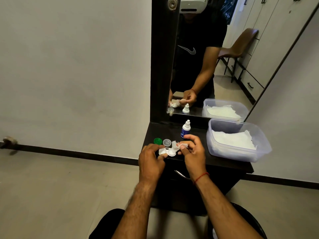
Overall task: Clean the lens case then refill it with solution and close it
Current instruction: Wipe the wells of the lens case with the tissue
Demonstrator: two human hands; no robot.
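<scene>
left hand (151, 156) grips lens case (167, 152); right hand (194, 150) pinches tissue (178, 146).

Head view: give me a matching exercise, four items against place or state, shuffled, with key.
1. lens case
2. green cap
3. solution bottle
4. plastic tub

A. upright behind the right hand, which pinches a tissue piece
B. gripped by the left hand
C. holds white tissues
D. lies loose beside the clear cap

Pairs: 1-B, 2-D, 3-A, 4-C
</scene>
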